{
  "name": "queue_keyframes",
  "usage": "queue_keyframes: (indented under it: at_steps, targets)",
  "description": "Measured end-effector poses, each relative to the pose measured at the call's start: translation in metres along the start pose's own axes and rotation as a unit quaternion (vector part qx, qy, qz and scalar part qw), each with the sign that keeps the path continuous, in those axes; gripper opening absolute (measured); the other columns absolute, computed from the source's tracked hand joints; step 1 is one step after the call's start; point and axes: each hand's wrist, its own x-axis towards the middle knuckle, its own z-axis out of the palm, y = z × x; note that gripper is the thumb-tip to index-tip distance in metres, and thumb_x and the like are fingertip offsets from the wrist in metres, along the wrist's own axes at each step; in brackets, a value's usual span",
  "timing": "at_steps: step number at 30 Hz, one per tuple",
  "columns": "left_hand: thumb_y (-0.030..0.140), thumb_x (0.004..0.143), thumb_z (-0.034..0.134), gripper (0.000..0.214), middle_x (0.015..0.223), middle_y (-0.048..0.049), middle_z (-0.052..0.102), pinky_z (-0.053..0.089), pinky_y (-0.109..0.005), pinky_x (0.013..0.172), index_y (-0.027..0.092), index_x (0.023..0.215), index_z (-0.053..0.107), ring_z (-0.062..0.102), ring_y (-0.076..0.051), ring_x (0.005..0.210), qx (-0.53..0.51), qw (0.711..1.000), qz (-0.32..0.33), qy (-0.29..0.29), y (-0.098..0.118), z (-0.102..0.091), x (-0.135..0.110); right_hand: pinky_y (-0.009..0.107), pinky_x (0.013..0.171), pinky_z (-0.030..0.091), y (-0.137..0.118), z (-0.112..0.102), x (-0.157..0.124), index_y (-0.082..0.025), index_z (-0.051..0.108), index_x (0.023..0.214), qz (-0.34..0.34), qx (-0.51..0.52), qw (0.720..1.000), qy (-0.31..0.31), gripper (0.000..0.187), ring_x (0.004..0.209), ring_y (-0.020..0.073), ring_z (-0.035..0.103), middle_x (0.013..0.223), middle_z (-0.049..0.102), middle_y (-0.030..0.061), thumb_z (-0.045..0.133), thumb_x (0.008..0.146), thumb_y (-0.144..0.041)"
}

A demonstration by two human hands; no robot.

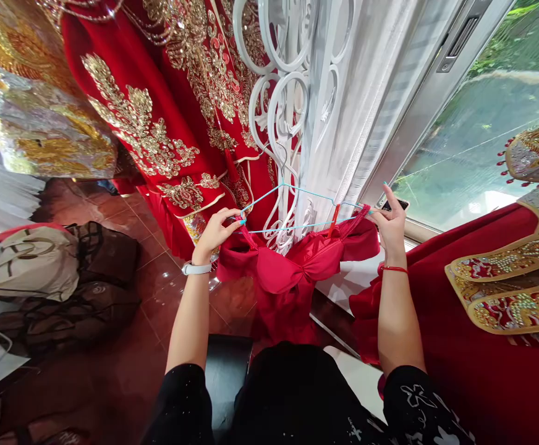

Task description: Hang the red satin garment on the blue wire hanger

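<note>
A plain red dress [281, 272] with short off-shoulder sleeves hangs in front of me from a thin light-blue wire hanger [309, 192]. My left hand [219, 232] pinches the dress's left strap against that end of the hanger. At the opposite end, my right hand [390, 221] has its thumb and a finger closed at the other strap, with the index finger stretched upward. The hanger's hook reaches up to a white scrollwork metal stand [292, 93]; whether it rests on it I cannot tell. A red ribbon loop [334, 219] hangs over the hanger near the right strap.
Red gowns with gold embroidery [144, 123] hang at the upper left, another beaded red gown [483, 278] at the right. Bags [38, 262] lie on the tiled floor [158, 290]. A white curtain [366, 105] and a sliding glass window [492, 123] stand behind.
</note>
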Motion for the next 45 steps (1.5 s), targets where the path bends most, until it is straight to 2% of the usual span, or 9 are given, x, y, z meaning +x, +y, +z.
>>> queue_keyframes:
  at_steps: [5, 17, 22, 27, 30, 32, 36, 41, 45]
  targets:
    - [0.049, 0.084, 0.062, 0.032, 0.099, -0.0085, 0.074, 0.052, -0.042, 0.094, 0.020, 0.095, 0.071, 0.067, -0.025, 0.094, -0.009, 1.000, 0.001, -0.020, -0.001, -0.002, 0.001, 0.033, 0.087, 0.063, -0.007, -0.002, 0.006, -0.025, 0.053, 0.148, -0.005, 0.013, 1.000, -0.024, 0.085, 0.088, 0.0190, 0.079, 0.115, 0.079, 0.0078, 0.078, 0.067, -0.017]
    - [0.049, 0.084, 0.062, 0.032, 0.103, -0.0093, 0.073, 0.050, -0.042, 0.096, 0.020, 0.095, 0.070, 0.066, -0.025, 0.096, -0.033, 0.999, -0.018, -0.025, 0.001, 0.010, 0.002, 0.032, 0.071, 0.065, -0.047, 0.035, 0.025, -0.027, 0.053, 0.149, -0.018, -0.047, 0.987, -0.154, 0.090, 0.081, 0.0187, 0.077, 0.123, 0.076, 0.0082, 0.088, 0.066, -0.033]
    - [0.050, 0.086, 0.061, 0.032, 0.102, -0.0078, 0.073, 0.049, -0.043, 0.098, 0.022, 0.096, 0.070, 0.065, -0.024, 0.096, -0.024, 1.000, -0.009, -0.014, -0.003, 0.014, 0.000, 0.028, 0.070, 0.062, -0.049, 0.040, 0.023, -0.023, 0.066, 0.135, -0.027, -0.116, 0.977, -0.178, 0.068, 0.080, 0.0168, 0.075, 0.103, 0.080, 0.0055, 0.082, 0.070, -0.033]
    - [0.048, 0.087, 0.061, 0.029, 0.103, -0.0070, 0.074, 0.049, -0.043, 0.096, 0.023, 0.098, 0.070, 0.063, -0.025, 0.096, 0.004, 1.000, -0.012, 0.003, -0.004, 0.014, -0.001, 0.035, 0.082, 0.060, -0.049, 0.042, 0.021, -0.019, 0.077, 0.096, -0.054, -0.190, 0.955, -0.220, 0.022, 0.086, 0.0197, 0.072, 0.093, 0.077, 0.0053, 0.068, 0.078, -0.027]
    - [0.046, 0.090, 0.060, 0.028, 0.107, -0.0071, 0.074, 0.047, -0.044, 0.102, 0.023, 0.102, 0.071, 0.063, -0.025, 0.103, 0.023, 0.999, 0.004, 0.023, 0.000, 0.014, -0.004, 0.041, 0.096, 0.056, -0.054, 0.047, 0.017, -0.021, 0.077, 0.101, -0.099, -0.260, 0.936, -0.214, 0.029, 0.096, 0.0224, 0.070, 0.101, 0.074, 0.0050, 0.062, 0.076, -0.015]
    - [0.044, 0.090, 0.063, 0.030, 0.119, -0.0080, 0.071, 0.043, -0.046, 0.108, 0.024, 0.111, 0.069, 0.060, -0.026, 0.115, 0.031, 0.997, 0.004, 0.069, 0.000, 0.016, -0.010, 0.044, 0.101, 0.052, -0.058, 0.054, 0.009, -0.023, 0.075, 0.107, -0.133, -0.295, 0.934, -0.153, 0.037, 0.104, 0.0245, 0.067, 0.107, 0.070, 0.0057, 0.062, 0.074, -0.011]
    - [0.046, 0.083, 0.073, 0.068, 0.144, -0.0137, 0.056, 0.048, -0.044, 0.107, 0.028, 0.143, 0.049, 0.057, -0.027, 0.128, -0.062, 0.973, -0.093, 0.200, -0.022, 0.025, -0.040, 0.043, 0.103, 0.051, -0.057, 0.093, -0.021, -0.023, 0.074, 0.102, -0.171, -0.253, 0.949, -0.083, 0.027, 0.108, 0.0249, 0.065, 0.108, 0.069, 0.0060, 0.062, 0.080, -0.013]
    - [0.058, 0.075, 0.075, 0.075, 0.144, -0.0166, 0.059, 0.047, -0.046, 0.112, 0.021, 0.137, 0.055, 0.058, -0.030, 0.132, -0.192, 0.961, -0.156, 0.126, -0.051, 0.041, -0.080, 0.039, 0.107, 0.049, -0.039, 0.187, -0.056, -0.023, 0.070, 0.124, -0.129, -0.124, 0.948, -0.265, 0.035, 0.111, 0.0221, 0.069, 0.117, 0.075, 0.0061, 0.062, 0.090, -0.020]
    - [0.060, 0.075, 0.073, 0.065, 0.133, -0.0135, 0.068, 0.047, -0.047, 0.112, 0.020, 0.126, 0.064, 0.064, -0.029, 0.124, -0.165, 0.960, -0.161, 0.159, -0.048, 0.046, -0.086, 0.046, 0.116, 0.040, -0.027, 0.259, -0.068, -0.026, 0.067, 0.132, -0.046, -0.120, 0.937, -0.325, 0.042, 0.124, 0.0248, 0.066, 0.130, 0.073, 0.0058, 0.069, 0.090, -0.025]
